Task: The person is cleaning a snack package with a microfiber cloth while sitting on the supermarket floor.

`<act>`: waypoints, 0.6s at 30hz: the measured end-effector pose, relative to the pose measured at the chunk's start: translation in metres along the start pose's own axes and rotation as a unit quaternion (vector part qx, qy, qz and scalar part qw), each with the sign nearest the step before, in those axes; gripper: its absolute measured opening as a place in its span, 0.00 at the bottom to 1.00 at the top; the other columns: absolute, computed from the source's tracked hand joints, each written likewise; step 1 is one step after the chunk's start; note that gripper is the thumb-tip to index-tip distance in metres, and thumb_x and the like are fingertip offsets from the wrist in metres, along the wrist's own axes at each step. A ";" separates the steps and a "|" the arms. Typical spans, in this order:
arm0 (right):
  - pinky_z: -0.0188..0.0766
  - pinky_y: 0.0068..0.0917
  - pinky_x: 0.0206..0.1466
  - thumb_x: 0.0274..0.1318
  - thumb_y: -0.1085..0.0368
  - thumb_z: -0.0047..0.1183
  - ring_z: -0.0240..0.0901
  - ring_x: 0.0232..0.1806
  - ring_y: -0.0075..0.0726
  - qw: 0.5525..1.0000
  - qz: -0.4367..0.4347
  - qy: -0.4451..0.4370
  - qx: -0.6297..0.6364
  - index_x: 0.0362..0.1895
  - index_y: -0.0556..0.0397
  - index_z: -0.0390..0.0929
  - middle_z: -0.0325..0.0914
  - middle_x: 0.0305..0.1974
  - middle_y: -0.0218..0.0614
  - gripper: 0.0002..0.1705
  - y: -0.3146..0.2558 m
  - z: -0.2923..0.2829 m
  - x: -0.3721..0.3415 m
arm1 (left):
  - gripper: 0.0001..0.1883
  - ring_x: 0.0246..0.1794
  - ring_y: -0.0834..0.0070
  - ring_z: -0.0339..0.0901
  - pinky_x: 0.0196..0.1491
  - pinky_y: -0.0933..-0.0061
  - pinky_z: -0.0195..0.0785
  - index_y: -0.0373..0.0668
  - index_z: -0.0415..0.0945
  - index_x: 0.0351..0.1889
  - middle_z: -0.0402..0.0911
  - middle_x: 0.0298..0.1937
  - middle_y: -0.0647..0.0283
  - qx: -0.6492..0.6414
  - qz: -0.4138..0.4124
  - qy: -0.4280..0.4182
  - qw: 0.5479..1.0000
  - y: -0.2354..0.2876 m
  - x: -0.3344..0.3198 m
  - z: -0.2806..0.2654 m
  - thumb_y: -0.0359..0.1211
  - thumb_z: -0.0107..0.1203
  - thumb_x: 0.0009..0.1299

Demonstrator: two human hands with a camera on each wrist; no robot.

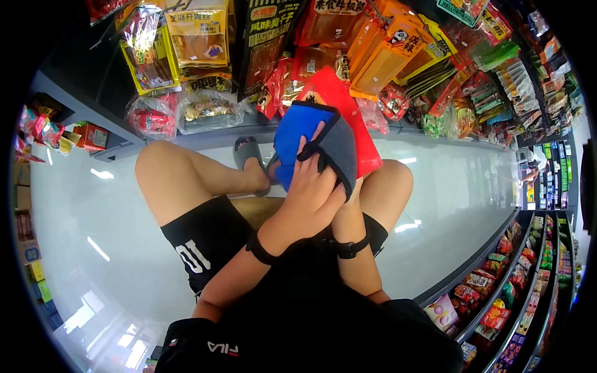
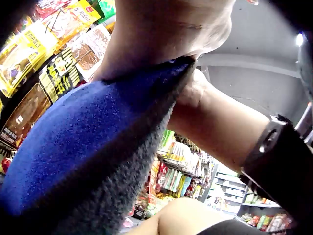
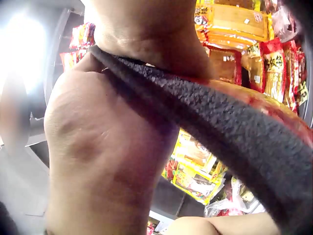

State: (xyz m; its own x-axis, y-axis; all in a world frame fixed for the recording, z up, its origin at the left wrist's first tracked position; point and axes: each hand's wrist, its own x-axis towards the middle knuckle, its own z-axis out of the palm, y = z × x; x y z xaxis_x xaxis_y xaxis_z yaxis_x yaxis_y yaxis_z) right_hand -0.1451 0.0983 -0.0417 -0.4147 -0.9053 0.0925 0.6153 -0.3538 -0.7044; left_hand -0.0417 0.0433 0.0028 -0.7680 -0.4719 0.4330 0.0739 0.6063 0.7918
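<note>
A blue and grey cloth (image 1: 305, 127) with black edging is bunched between my hands, its blue side to the left and its grey side to the right. My left hand (image 1: 314, 193) grips it, fingers bent over the blue side and a black fold of edging. Behind the cloth a red snack packet (image 1: 364, 140) stands out above and to the right. My right hand (image 1: 354, 196) is at the packet's lower end, its fingers hidden by the cloth. Close up, the left wrist view has the blue face (image 2: 93, 137); the right wrist view has the grey face (image 3: 234, 117).
A rack of hanging snack packets (image 1: 388, 56) runs just beyond my hands. Bagged snacks (image 1: 211, 112) lie along its lower shelf. My bare knees (image 1: 165, 165) flank the work. Tiered shelves (image 1: 497, 298) of small packets stand at the right.
</note>
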 end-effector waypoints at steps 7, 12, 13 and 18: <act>0.54 0.35 0.74 0.74 0.49 0.35 0.56 0.73 0.38 0.953 -0.032 -0.029 -0.299 0.76 0.58 0.49 0.59 0.72 0.42 0.37 -0.004 0.018 -0.005 | 0.26 0.72 0.33 0.49 0.73 0.42 0.38 0.28 0.65 0.63 0.57 0.68 0.30 -0.009 -0.045 0.114 0.992 -0.020 0.011 -0.005 0.29 0.47 0.66; 0.50 0.37 0.76 0.73 0.47 0.42 0.50 0.76 0.38 0.970 0.091 -0.025 -0.226 0.77 0.57 0.45 0.52 0.75 0.40 0.41 -0.001 0.044 -0.016 | 0.13 0.61 0.37 0.62 0.66 0.42 0.51 0.34 0.71 0.49 0.68 0.52 0.38 -0.073 -0.129 0.158 0.976 -0.017 0.011 -0.016 0.30 0.48 0.70; 0.50 0.37 0.76 0.73 0.47 0.42 0.50 0.76 0.38 0.975 0.077 -0.017 -0.208 0.77 0.57 0.45 0.52 0.75 0.40 0.40 0.003 0.042 -0.015 | 0.14 0.61 0.38 0.62 0.67 0.43 0.50 0.34 0.71 0.52 0.68 0.55 0.40 0.011 -0.090 0.135 0.987 -0.015 0.007 -0.012 0.31 0.46 0.71; 0.49 0.37 0.76 0.73 0.48 0.40 0.50 0.76 0.38 0.992 0.041 0.002 -0.124 0.77 0.58 0.45 0.52 0.75 0.41 0.39 0.007 0.029 -0.006 | 0.17 0.77 0.43 0.48 0.73 0.36 0.35 0.41 0.78 0.51 0.62 0.73 0.48 0.091 0.013 0.033 0.995 0.009 -0.004 -0.003 0.38 0.48 0.70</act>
State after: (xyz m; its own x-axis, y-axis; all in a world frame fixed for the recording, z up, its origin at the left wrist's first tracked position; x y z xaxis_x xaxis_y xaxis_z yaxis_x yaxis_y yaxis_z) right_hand -0.1189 0.0943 -0.0273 -0.3730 -0.9275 0.0266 0.4637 -0.2111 -0.8604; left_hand -0.0360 0.0493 0.0092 -0.7238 -0.4911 0.4846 -0.0268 0.7219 0.6915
